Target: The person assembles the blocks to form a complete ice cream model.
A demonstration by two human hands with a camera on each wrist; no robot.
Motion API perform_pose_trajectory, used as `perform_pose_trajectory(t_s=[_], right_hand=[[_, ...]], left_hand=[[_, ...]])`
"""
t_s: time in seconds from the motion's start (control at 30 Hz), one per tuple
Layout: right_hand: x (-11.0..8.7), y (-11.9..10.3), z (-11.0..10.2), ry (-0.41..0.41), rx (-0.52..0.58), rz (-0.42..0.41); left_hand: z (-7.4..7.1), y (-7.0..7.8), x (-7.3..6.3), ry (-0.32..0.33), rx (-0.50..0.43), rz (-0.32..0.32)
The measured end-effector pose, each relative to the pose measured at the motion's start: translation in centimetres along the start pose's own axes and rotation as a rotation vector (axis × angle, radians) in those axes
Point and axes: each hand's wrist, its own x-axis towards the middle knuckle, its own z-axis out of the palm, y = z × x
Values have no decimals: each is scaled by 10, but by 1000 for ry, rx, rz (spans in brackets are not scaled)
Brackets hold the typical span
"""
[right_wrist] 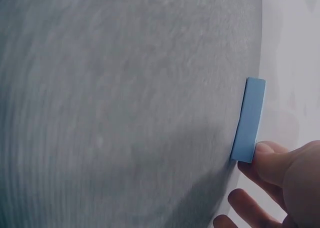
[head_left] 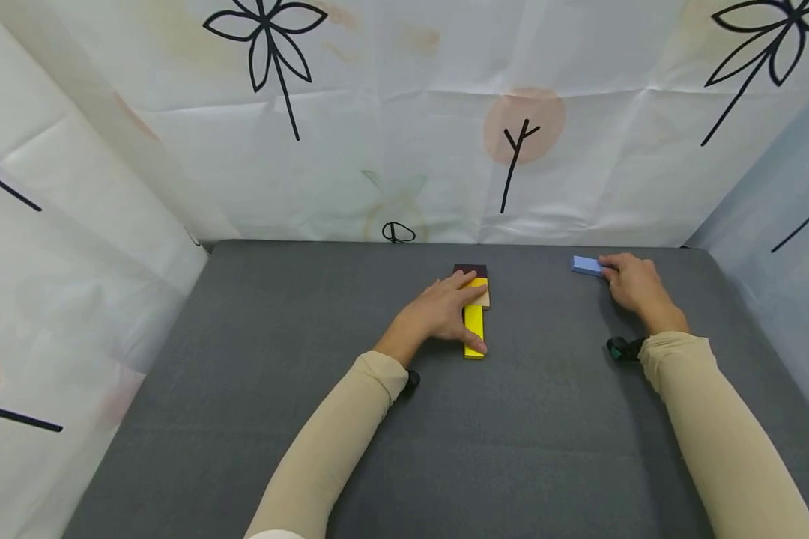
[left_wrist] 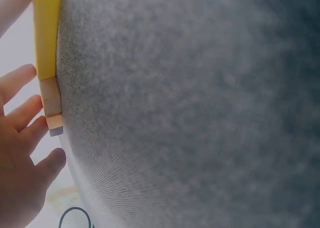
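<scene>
My left hand (head_left: 445, 308) reaches over a line of blocks, its fingers extended and spread. Its thumb lies at the near end of a long yellow block (head_left: 473, 320). The other fingertips rest on or just above the far blocks: more yellow, a tan block (head_left: 485, 300) and a dark brown block (head_left: 470, 269) at the far end. In the left wrist view, the yellow block (left_wrist: 46, 38) and tan block (left_wrist: 50, 97) run end to end beside the fingers. To the right, my right hand (head_left: 637, 288) pinches one end of a light blue block (right_wrist: 250, 119) between thumb and fingers.
Grey cloth covers the table (head_left: 276, 337). White patterned sheets (head_left: 411, 165) rise behind its far edge and at both sides. A dark band (head_left: 625, 349) sits at the right wrist, and a piece of another (head_left: 412, 380) shows at the left.
</scene>
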Motion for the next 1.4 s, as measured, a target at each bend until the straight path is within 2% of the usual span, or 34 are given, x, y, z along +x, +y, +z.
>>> perform_pose_trajectory(t_s=[0.37, 0.53, 1.17, 1.4], right_hand=[[4, -18, 8, 58, 104, 27], [4, -28, 10, 34, 152, 54], [12, -63, 28, -2, 272, -30], [18, -81, 35, -10, 264, -28]], left_hand=[[-1, 4, 4, 22, 65, -28], [-1, 4, 4, 27, 72, -42], [-3, 7, 5, 21, 65, -52], [-2, 5, 4, 17, 40, -55]])
